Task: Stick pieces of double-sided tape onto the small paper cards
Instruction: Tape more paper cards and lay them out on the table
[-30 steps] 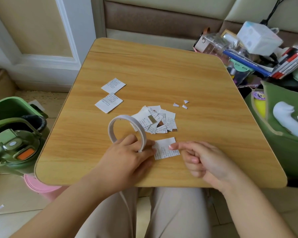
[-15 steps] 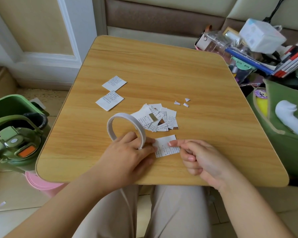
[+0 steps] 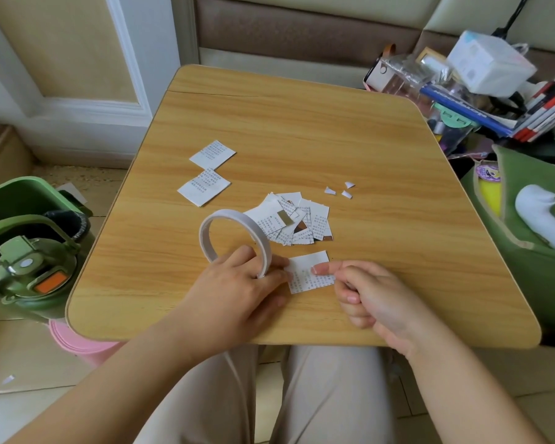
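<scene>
Right hand [image 3: 370, 294] nearer the tape roll [image 3: 234, 237] in the left grip [image 3: 237, 283], fingertip [image 3: 319, 268] on the card [image 3: 310, 272], nothing held.

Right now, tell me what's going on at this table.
A person is taping small paper cards. The left hand holds a roll of tape upright on the table, its edge at a card, while the right hand presses that card down with a fingertip. A pile of cards lies just beyond, and two separate cards sit farther left.
</scene>
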Action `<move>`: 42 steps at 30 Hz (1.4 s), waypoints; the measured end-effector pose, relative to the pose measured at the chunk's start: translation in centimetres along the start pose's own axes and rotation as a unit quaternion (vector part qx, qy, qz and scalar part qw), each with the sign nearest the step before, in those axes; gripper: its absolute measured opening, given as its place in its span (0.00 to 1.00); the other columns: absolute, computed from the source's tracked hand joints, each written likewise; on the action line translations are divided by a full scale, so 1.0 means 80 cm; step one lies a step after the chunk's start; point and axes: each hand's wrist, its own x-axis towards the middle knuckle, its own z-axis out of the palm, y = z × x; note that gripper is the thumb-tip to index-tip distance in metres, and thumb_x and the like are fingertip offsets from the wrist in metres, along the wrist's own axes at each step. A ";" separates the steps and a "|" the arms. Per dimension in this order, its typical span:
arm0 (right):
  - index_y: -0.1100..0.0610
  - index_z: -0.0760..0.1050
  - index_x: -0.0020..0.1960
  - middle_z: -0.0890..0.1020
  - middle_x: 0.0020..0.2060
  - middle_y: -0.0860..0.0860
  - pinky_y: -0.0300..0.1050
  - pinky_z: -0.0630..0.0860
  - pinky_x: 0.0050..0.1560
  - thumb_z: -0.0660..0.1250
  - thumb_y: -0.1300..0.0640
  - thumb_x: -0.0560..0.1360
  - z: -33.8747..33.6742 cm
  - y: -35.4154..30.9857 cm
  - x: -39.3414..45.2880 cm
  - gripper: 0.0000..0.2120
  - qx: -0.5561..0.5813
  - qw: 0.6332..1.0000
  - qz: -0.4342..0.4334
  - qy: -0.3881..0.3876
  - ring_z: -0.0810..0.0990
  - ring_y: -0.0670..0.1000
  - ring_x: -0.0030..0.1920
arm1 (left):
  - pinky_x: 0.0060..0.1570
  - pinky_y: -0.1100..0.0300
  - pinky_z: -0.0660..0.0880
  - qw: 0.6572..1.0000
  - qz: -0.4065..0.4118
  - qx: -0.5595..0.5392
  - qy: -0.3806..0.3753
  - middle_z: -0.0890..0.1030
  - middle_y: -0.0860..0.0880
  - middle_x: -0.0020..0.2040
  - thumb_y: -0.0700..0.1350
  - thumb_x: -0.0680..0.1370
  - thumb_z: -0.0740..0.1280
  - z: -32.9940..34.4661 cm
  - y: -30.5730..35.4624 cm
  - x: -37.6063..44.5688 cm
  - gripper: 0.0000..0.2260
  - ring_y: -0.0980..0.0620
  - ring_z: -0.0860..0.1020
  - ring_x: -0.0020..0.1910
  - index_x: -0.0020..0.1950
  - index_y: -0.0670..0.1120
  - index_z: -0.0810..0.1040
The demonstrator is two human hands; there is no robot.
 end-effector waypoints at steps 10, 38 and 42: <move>0.60 0.76 0.54 0.62 0.22 0.46 0.33 0.50 0.22 0.52 0.64 0.79 0.003 -0.001 -0.002 0.14 -0.023 1.000 -0.008 0.011 0.54 0.44 0.20 | 0.42 0.51 0.78 0.999 -0.003 0.034 0.015 0.80 0.49 0.53 0.54 0.77 0.60 0.005 0.006 0.006 0.16 0.44 0.78 0.46 0.60 0.49 0.78; 0.49 0.80 0.54 0.73 0.19 0.37 0.35 0.61 0.26 0.55 0.60 0.78 0.005 -0.006 -0.006 0.16 -0.237 0.966 -0.071 0.076 0.68 0.40 0.21 | 0.33 0.53 0.74 0.993 0.016 0.119 0.018 0.79 0.49 0.45 0.60 0.81 0.47 0.018 0.007 0.010 0.26 0.45 0.78 0.41 0.59 0.52 0.81; 0.56 0.78 0.61 0.84 0.46 0.47 0.33 0.69 0.36 0.58 0.60 0.77 -0.004 -0.005 -0.011 0.16 -0.317 0.928 -0.111 0.163 0.79 0.44 0.41 | 0.35 0.52 0.77 0.996 0.009 0.089 0.020 0.80 0.49 0.47 0.61 0.81 0.46 0.015 0.006 0.011 0.26 0.44 0.79 0.42 0.59 0.53 0.81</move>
